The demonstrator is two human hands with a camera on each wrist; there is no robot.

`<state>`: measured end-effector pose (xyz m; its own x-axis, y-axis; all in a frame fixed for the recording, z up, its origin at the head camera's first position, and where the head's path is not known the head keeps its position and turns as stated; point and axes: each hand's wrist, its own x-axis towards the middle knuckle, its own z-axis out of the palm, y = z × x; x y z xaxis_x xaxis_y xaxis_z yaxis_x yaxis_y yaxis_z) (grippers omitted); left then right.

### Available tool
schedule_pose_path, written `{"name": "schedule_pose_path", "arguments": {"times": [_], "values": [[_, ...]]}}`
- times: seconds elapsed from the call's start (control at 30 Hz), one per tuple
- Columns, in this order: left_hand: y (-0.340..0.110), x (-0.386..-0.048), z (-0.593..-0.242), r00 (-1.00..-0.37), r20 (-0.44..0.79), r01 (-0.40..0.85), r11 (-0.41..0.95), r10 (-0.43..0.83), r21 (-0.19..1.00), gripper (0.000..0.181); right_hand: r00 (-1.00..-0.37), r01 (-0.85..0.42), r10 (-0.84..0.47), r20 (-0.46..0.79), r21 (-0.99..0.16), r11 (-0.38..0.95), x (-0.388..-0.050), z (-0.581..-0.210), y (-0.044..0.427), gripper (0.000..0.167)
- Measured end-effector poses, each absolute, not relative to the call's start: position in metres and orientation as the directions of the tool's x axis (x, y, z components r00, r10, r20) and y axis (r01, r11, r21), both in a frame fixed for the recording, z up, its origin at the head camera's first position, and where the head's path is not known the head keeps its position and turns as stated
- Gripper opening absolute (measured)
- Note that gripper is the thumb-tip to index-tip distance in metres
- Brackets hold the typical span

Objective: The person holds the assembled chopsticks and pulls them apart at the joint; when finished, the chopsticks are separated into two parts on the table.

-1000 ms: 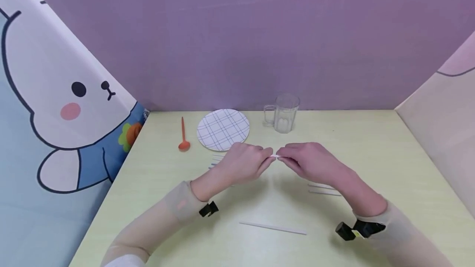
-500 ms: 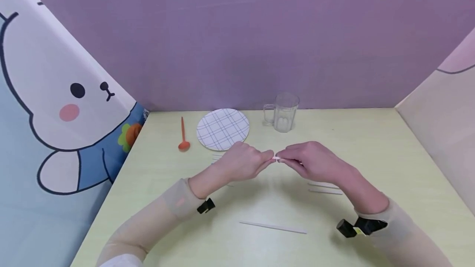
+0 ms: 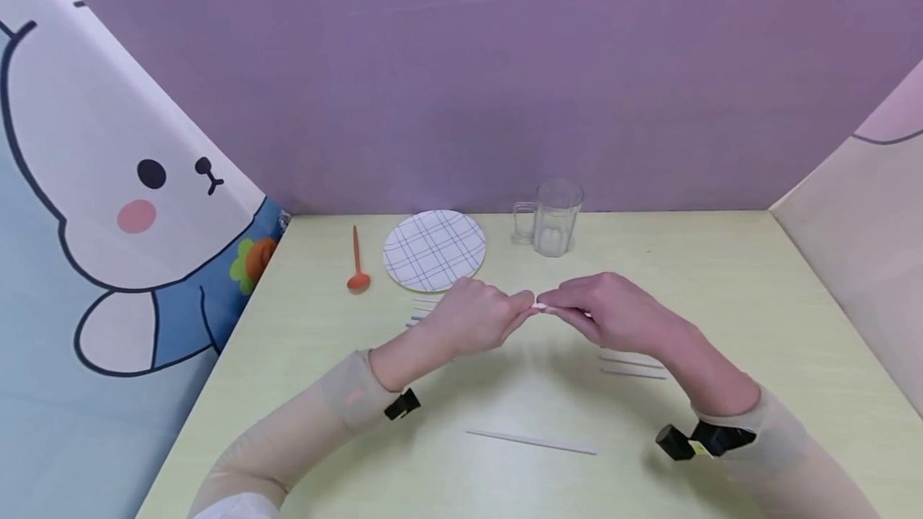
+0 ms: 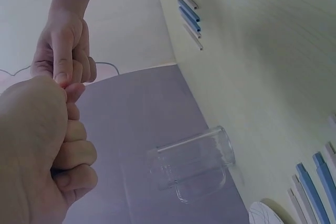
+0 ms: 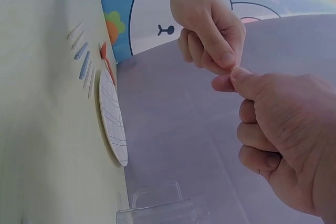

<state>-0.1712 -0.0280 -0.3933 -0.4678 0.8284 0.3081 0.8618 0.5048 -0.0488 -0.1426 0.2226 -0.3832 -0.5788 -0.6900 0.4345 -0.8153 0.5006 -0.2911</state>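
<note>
Both hands meet above the middle of the table, with fingertips almost together. My left hand point(image 3: 476, 315) and my right hand point(image 3: 613, 312) pinch a thin white stick point(image 3: 538, 306) between thumb and fingers. Only a short bit of it shows in the gap; the rest is hidden inside the hands. Both wrist views show thumbs pressed on curled fingers, the left hand point(image 4: 39, 140) close up in one and the right hand point(image 5: 289, 135) in the other. Below the hands, one long white stick point(image 3: 530, 442) lies on the table.
Short white and blue sticks lie in two groups, blue sticks point(image 4: 312, 192) on the left and white sticks point(image 3: 633, 375) by the right forearm. Behind stand a checked plate point(image 3: 434, 251), an orange spoon point(image 3: 357, 282) and a clear glass mug point(image 3: 554, 223) before a purple wall.
The hands stay nearly in place, shifting only slightly. The white bit between the fingertips tilts a little, and the right thumb and fingers change their angle slightly.
</note>
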Motion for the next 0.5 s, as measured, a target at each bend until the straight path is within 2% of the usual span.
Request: {"name": "schedule_pose_path", "arguments": {"times": [0.13,0.5], "values": [[-0.0280,-0.1699,-0.3918,-0.478,0.296,0.859,0.511,0.827,-0.038,0.029,-0.571,-0.821,-0.695,0.437,-0.294,0.489,-0.1431,-0.3830,0.2234,0.029],[-0.0260,-0.1707,-0.3967,-0.468,0.364,0.855,0.516,0.805,-0.041,0.032,-0.589,-0.808,-0.675,0.444,-0.315,0.498,-0.1415,-0.3833,0.2231,0.029]]}}
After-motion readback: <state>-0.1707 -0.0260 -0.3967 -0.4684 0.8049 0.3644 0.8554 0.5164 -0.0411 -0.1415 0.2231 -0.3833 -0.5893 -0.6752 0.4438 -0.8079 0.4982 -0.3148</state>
